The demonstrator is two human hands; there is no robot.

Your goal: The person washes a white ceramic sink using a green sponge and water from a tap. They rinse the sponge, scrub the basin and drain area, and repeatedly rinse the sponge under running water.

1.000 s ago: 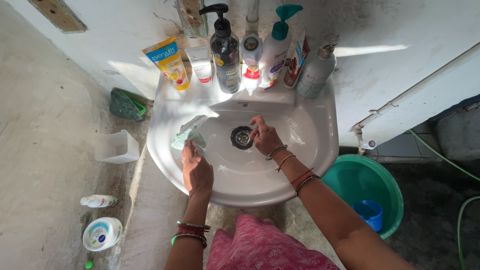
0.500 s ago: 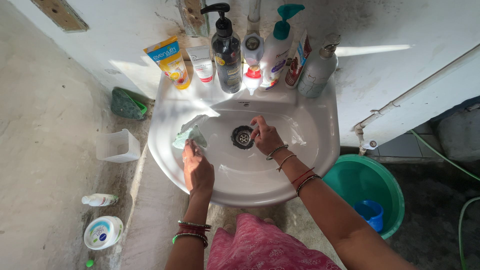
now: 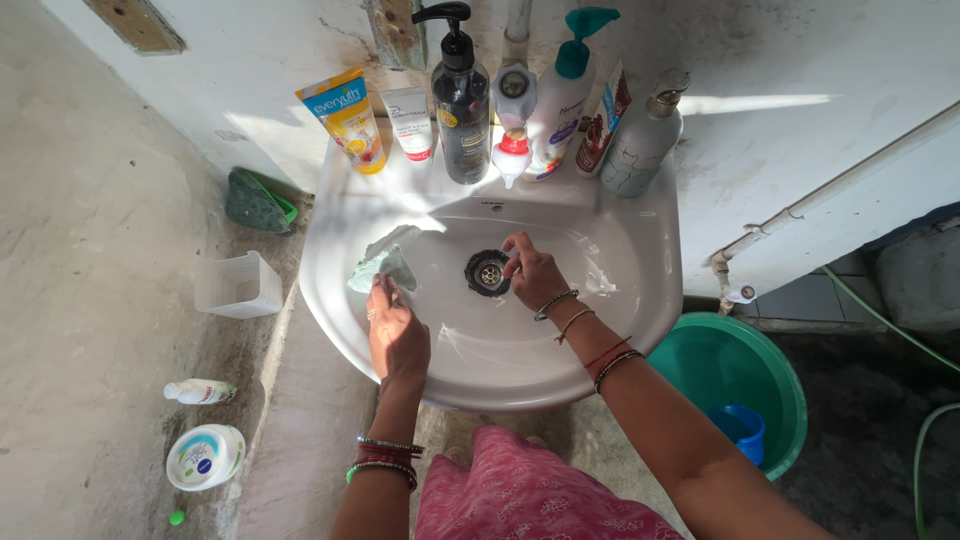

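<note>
The left hand (image 3: 397, 335) is pinching a pale green scrub pad (image 3: 383, 268) against the inner left wall of the white basin (image 3: 620, 300). Just beside it, the right hand (image 3: 533, 272) is resting fingertips together on the rim of the dark drain (image 3: 487, 272). Farther back, a black pump bottle (image 3: 461, 95) and tubes are crowding the ledge; a green bucket (image 3: 700, 365) is sitting well right.

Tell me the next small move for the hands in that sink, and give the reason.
Probably sweep the cloth from the basin's left wall toward the drain. The left hand presses the cloth against the sink wall, while the right hand has its fingertips at the drain's edge. The bowl between them looks wet, so that strip seems the likely next patch.
</note>
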